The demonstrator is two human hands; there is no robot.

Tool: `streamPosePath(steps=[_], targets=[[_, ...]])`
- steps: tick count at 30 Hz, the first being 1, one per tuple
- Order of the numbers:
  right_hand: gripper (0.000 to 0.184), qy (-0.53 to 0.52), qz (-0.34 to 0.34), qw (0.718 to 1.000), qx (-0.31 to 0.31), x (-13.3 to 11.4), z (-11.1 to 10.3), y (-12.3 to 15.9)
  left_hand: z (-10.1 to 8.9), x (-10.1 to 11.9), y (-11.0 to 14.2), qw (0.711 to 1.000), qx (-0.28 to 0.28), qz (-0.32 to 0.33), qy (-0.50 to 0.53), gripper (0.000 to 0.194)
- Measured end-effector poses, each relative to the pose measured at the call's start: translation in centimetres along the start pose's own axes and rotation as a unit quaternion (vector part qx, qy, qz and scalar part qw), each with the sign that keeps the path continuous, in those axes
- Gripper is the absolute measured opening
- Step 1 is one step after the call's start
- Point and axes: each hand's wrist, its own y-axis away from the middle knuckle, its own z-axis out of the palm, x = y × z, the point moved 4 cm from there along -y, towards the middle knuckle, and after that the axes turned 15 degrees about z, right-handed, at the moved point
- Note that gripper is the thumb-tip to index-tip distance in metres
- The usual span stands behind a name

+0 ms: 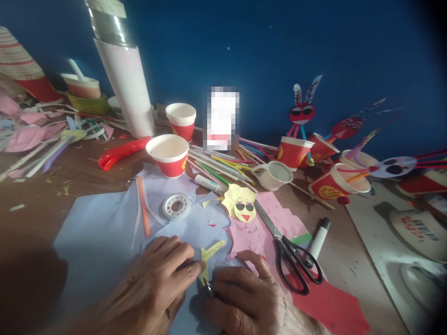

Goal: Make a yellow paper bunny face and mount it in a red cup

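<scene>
A narrow yellow paper strip (204,268) lies on the light blue paper (94,218). My left hand (164,274) has its fingers curled and its thumb on the strip's left edge, holding it down. In my right hand (244,298) is a pen (208,287), its tip touching the strip's lower end; the hand hides most of the barrel. A second yellow strip (214,250), with dark line marks, sits just above. Beyond my hands, a yellow paper face (244,210) with black eyes and a red mouth rests partly on pink paper (279,214).
Black-handled scissors (293,260) and a marker (317,242) lie right of my hands, near red paper (331,302). A tape roll (166,207), a paper cup (167,163), a white mug (274,176), many straws and a tall flask (122,83) stand farther back.
</scene>
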Motion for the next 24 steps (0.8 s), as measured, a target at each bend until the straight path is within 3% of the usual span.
streamPosePath(steps=[3,7,12,16,24], targets=[[0.026,0.000,-0.003,1.000,-0.014,0.0,0.0,-0.1,0.5,-0.2,0.0,0.999,-0.016,0.003,-0.039,0.030],[0.026,0.004,0.000,1.000,-0.031,0.1,0.0,0.0,1.3,-0.7,-0.3,0.994,-0.026,-0.006,-0.107,0.048],[0.026,0.001,-0.003,0.999,-0.046,0.0,-0.2,0.2,0.2,-1.2,-0.4,0.996,0.023,-0.014,-0.085,0.042],[0.025,0.003,-0.003,0.999,-0.050,0.1,-0.2,0.3,-1.0,-0.9,-0.6,0.999,0.048,0.024,0.007,0.037],[0.037,-0.001,0.002,0.998,-0.067,0.3,-0.1,0.2,-0.8,0.0,-0.7,0.990,-0.010,0.141,0.009,0.036]])
